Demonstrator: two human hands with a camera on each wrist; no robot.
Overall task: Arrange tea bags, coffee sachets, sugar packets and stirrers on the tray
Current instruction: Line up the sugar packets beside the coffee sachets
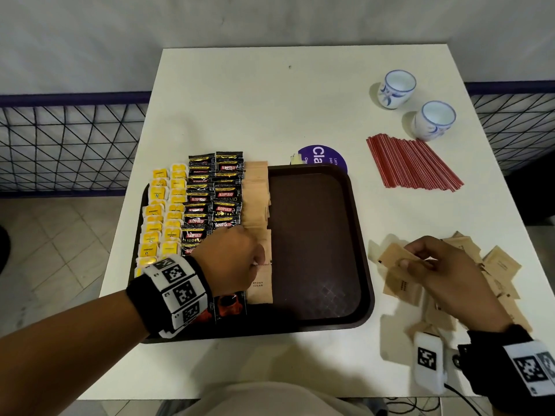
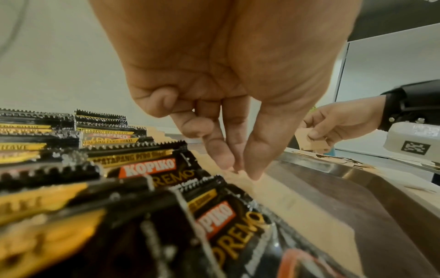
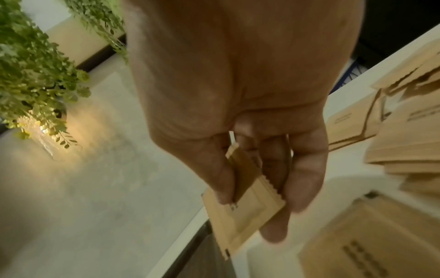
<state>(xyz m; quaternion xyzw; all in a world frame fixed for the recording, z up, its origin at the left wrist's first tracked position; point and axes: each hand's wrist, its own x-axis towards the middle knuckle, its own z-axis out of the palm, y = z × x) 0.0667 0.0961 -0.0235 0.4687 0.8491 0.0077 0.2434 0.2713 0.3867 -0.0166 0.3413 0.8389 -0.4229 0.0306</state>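
On the white worktop (image 1: 246,94) a dark brown tray (image 1: 315,235) sits just in front of the person. Its left half is filled in columns running away from them: yellow tea bags (image 1: 162,217) at the far left, black Kopiko coffee sachets (image 1: 213,199) next, then a line of brown sugar packets (image 1: 258,205) overlapping one another beside the sachets. The tray's right half is bare.

Over the near part of that sugar line the left hand (image 1: 232,259) hangs with its fingers (image 2: 221,156) pointing down and drawn together at the tips, which touch or nearly touch the top of a packet; the left wrist view shows nothing held between them.

To the right of the tray, a loose heap of sugar packets (image 1: 498,265) lies on the worktop. The right hand (image 1: 444,271) is above that heap, pinching one sugar packet (image 3: 240,212) between thumb and fingers (image 3: 307,180); the packet is lifted off the heap and tilted, one corner toward the tray.

Farther back on the right lies a fanned bundle of red stirrers (image 1: 411,163), flat on the worktop and well apart from the tray. Behind them stand two upright white cups with blue markings (image 1: 396,88). A purple round sticker (image 1: 324,159) peeks out behind the tray's far rim. Both wrists wear bands with black-and-white markers.
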